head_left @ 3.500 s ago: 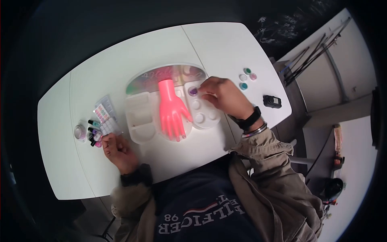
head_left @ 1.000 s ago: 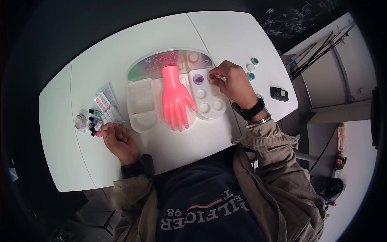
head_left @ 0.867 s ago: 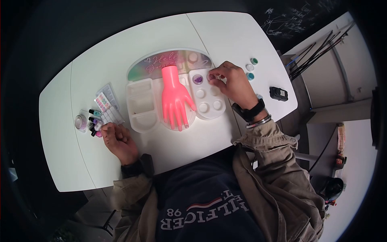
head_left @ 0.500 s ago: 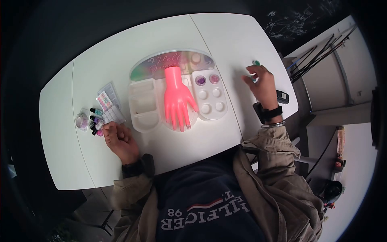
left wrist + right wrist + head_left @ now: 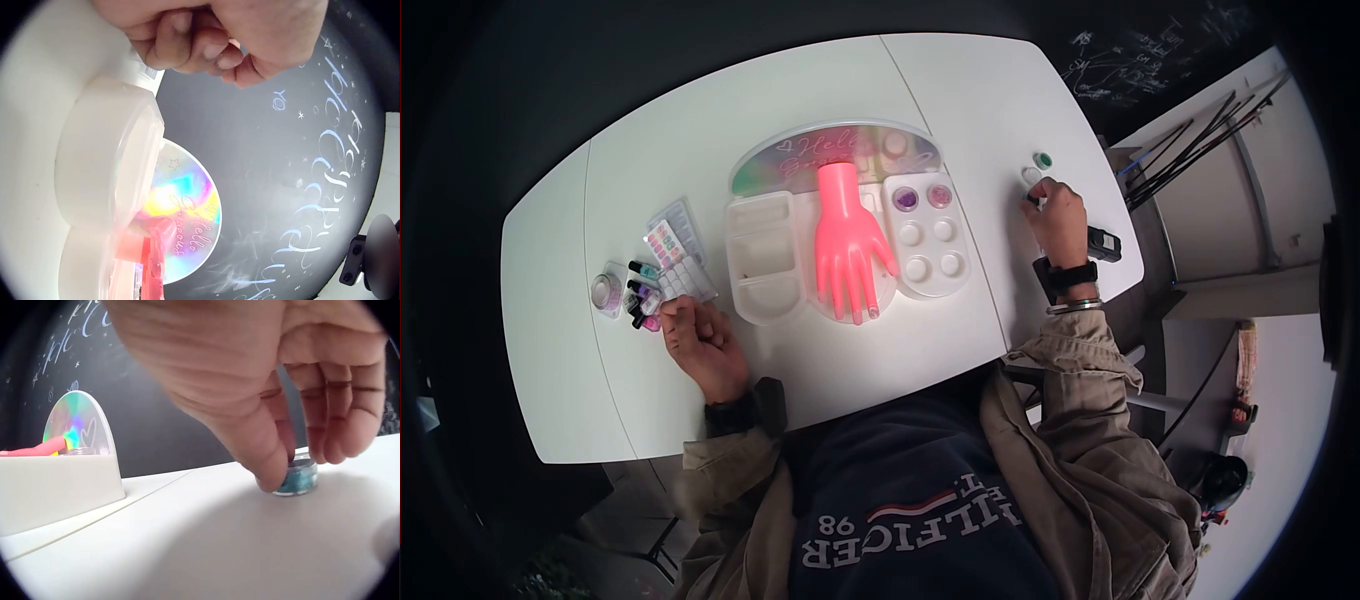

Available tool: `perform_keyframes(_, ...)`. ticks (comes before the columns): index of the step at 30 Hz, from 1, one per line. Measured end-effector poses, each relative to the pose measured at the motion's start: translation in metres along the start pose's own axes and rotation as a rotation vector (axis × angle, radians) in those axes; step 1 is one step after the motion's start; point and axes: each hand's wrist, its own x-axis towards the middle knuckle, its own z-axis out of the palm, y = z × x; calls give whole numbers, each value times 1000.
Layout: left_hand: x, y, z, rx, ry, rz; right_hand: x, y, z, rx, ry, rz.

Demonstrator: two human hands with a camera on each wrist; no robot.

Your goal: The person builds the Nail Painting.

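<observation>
On the right of the table, my right hand (image 5: 1060,222) pinches a small clear jar of teal glitter (image 5: 299,480) between thumb and fingers; the jar sits on the tabletop, and in the head view the hand covers it. My left hand (image 5: 703,350) rests loosely curled near the front left, holding nothing, close to several nail polish bottles (image 5: 640,297). Between the hands a pink practice hand (image 5: 847,245) lies fingers toward me on a white tray (image 5: 765,305). In the tray's right section with round wells, a purple glitter jar (image 5: 907,199) and a pink one (image 5: 940,195) fill the far two.
Beyond my right hand stand a green jar (image 5: 1043,160) and a white jar (image 5: 1031,176). A black device (image 5: 1104,243) lies beside that hand, near the table's right edge. At left are a round clear container (image 5: 606,292) and a sheet of coloured nail samples (image 5: 666,243).
My right hand has left the pink glitter jar in its well, moved right across the table, and come down on the teal jar. My left hand has stayed in place.
</observation>
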Motion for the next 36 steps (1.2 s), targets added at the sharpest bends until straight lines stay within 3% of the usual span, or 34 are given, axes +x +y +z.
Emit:
perform_keyframes(5,0,-1,1,0,22,-7,-3,-19,-9,62,33,-58)
perform_keyframes(8,-1,1,7,20,35,-2,-11,-55,-31,266,57,-183)
perform_keyframes(13,0,-1,1,19,-8,1,-27,-101,-42,395,-48,-367)
perform_keyframes(16,-1,0,2,18,-3,-4,-39,-126,-38,517,-127,-385)
perform_keyframes(22,-1,0,2,19,3,0,-45,-143,-32,519,-234,-411)
perform_keyframes(36,0,-1,3,26,-10,6,-44,-145,-22,424,-162,-538)
